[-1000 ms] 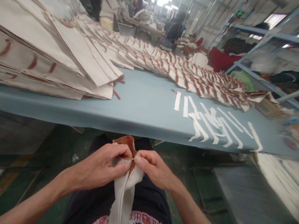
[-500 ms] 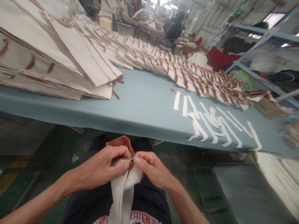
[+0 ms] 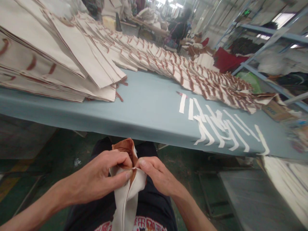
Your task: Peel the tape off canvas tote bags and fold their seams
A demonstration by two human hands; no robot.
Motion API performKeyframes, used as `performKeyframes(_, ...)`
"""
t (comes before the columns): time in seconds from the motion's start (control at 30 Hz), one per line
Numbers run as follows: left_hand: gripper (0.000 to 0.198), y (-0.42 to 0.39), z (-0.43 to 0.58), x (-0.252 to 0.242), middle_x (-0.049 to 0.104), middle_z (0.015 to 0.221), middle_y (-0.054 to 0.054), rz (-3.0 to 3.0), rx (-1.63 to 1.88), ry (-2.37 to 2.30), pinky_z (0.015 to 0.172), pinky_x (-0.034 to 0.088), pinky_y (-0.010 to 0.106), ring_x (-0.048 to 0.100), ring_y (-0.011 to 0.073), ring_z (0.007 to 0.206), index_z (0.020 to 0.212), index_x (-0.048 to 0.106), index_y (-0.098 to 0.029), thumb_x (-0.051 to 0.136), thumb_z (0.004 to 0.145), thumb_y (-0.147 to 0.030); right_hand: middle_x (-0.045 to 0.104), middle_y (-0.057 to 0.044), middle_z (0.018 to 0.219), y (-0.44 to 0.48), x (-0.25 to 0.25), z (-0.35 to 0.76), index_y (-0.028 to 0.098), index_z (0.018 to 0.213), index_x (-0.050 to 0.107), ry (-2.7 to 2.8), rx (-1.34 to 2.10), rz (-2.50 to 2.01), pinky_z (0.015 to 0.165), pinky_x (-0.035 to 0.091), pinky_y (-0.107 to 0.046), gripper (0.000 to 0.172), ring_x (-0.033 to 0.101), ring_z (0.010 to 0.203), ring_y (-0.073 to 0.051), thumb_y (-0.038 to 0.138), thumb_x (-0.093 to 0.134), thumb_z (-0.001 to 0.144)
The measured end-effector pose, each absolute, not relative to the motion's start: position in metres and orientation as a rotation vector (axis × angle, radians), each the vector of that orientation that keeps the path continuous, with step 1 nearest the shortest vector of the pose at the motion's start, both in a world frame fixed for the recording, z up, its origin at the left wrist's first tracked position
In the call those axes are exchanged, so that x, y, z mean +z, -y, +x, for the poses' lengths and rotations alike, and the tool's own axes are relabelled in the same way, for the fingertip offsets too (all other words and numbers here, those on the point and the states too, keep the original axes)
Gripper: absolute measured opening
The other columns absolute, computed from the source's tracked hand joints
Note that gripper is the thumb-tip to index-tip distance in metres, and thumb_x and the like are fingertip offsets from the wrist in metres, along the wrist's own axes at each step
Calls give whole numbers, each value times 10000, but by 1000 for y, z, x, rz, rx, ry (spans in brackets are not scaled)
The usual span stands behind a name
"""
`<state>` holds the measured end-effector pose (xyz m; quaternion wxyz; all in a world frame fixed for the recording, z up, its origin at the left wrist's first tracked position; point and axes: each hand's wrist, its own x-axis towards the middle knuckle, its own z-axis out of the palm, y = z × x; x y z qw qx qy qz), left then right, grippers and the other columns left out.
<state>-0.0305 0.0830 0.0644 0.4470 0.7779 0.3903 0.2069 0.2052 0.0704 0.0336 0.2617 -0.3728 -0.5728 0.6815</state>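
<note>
A cream fabric piece with a brown lining hangs over my lap, its brown inner side showing at the top. My left hand pinches its folded edge between thumb and fingers. Close beside it, my right hand grips the same edge, thumb on top. Between the two thumbs the edge is drawn together in a small pale tip. The fingers under the cloth are partly hidden.
The blue-grey table runs across in front of me. Stacked cream panels lie at its left, and a long row of brown-trimmed pieces along the back. White strips lie at right. A person is in the background.
My hands have shifted slightly on the edge, and the brown top of the fabric piece has opened a little more. My left thumb sits slightly lower.
</note>
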Motion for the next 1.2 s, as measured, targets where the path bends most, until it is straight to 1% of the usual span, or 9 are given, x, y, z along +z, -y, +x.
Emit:
performKeyframes(0.23,250,-73,-36,69,668,759,-49,2076,559,-974,679,440,243,564,128,680,801,653,-229,598,1044,-257,450,25,713,-71,40,203,220,751,538,1579,1887,-990,584,295,-277,797,369,670,-141,975,503,1001)
performKeyframes(0.4,274,-73,-40,74,646,726,-54,2104,539,-982,640,426,230,554,120,653,774,639,-228,577,1040,-249,475,21,722,-73,44,204,210,779,577,1628,1826,-989,600,309,-287,784,396,672,-147,945,483,1035)
performKeyframes(0.53,243,-69,-52,74,615,690,-61,2133,524,-1048,576,390,222,536,112,614,752,620,-225,557,986,-201,575,4,768,-74,49,208,192,821,639,1755,1703,-996,662,365,-298,730,477,702,-154,812,425,1140)
performKeyframes(0.6,265,-67,-56,73,583,652,-70,2121,530,-1067,541,368,220,511,105,575,730,613,-224,521,976,-191,569,14,762,-75,54,209,196,806,617,1852,1636,-1015,684,363,-303,675,489,710,-153,715,406,1183)
performKeyframes(0.7,311,-65,-60,70,569,636,-75,2059,510,-1085,529,374,213,511,103,565,727,624,-222,506,1014,-235,524,31,743,-76,62,207,211,777,545,1943,1589,-1043,688,345,-306,570,485,711,-148,570,419,1202)
performKeyframes(0.8,326,-65,-63,67,580,654,-75,1993,481,-1080,542,387,214,526,105,580,748,638,-220,531,1049,-287,453,51,707,-77,69,203,225,738,458,1986,1551,-1040,654,302,-306,504,426,663,-130,471,454,1177)
performKeyframes(0.87,328,-66,-65,67,616,675,-69,1961,460,-1064,560,399,215,554,109,601,774,668,-218,530,1062,-295,422,61,681,-76,73,202,225,722,446,1988,1526,-1050,635,276,-305,467,396,633,-119,418,497,1145)
performKeyframes(1.0,299,-70,-65,73,677,705,-65,1930,400,-1035,601,436,209,593,119,640,802,722,-223,555,1042,-284,460,66,663,-74,76,202,210,736,539,1945,1531,-1067,608,289,-278,359,413,618,-108,346,591,1064)
performKeyframes(1.2,239,-69,-58,86,782,785,-79,1952,427,-1025,694,485,187,701,121,721,870,807,-261,612,1007,-285,559,63,685,-68,74,200,203,778,633,1901,1515,-999,605,344,-248,289,468,601,-98,347,680,1023)
